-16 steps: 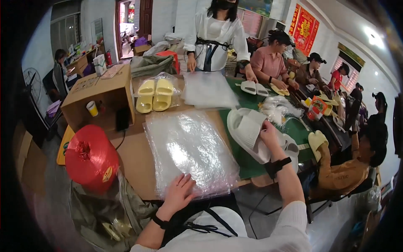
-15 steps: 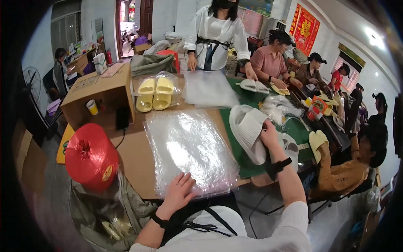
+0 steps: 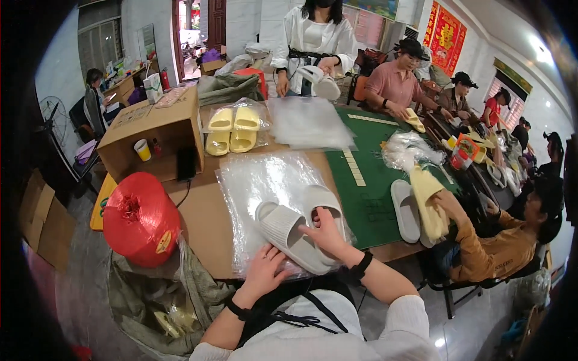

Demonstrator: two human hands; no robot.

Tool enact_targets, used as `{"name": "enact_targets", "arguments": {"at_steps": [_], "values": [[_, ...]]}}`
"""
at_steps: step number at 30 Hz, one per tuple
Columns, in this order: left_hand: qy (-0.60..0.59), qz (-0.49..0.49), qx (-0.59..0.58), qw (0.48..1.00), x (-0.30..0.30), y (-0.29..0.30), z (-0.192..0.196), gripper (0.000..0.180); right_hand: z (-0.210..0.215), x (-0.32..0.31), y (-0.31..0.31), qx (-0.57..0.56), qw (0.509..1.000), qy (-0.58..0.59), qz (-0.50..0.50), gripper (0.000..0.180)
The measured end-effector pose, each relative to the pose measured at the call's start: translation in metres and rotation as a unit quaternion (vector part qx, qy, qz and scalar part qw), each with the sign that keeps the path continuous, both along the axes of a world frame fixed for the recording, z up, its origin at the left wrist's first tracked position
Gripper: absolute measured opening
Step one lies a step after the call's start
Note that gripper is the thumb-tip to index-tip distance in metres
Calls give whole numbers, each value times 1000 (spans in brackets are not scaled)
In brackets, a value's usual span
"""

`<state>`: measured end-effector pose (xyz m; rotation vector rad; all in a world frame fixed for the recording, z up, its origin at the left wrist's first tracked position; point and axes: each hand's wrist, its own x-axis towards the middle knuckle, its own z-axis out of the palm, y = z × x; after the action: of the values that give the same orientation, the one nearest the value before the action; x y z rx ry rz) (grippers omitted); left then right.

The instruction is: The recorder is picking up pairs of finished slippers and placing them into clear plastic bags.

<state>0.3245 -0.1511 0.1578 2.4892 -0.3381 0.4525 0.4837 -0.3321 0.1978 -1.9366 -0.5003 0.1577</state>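
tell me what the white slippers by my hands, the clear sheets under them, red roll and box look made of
White slippers: probably moulded foam or rubber; matte, ribbed, seamless-looking.
Clear sheets: thin plastic film; glossy, with glare and wrinkles.
Red roll: likely plastic film or twine; shiny, creased.
Box: apparently cardboard; dull brown, flat panels.

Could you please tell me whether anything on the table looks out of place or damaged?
I see nothing spilled or damaged. What stands out most is the crumpled plastic on the green mat: it lies in a loose heap, while the clear bags under the white slippers lie flat in a stack.
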Motion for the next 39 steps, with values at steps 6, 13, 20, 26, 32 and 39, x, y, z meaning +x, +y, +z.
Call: {"name": "enact_targets", "arguments": {"at_steps": [6,13,20,26,32,39], "values": [[10,13,14,1000,-1,1,6,55,7,28,-8,-107,936,-290,166,52],[-9,5,-2,1000,0,0,8,50,-3,31,1,-176,927,-292,154,32],[-2,31,16,999,0,-1,7,41,-2,18,-25,-51,976,-210,-29,23],[11,91,-73,993,2,5,22,20,6,-38,-96,287,941,54,-170,16],[89,103,-91,986,7,4,45,18,-10,-89,-141,338,918,28,-206,19],[111,119,-84,983,0,-12,56,58,-24,-97,-145,263,941,42,-207,22]]}}
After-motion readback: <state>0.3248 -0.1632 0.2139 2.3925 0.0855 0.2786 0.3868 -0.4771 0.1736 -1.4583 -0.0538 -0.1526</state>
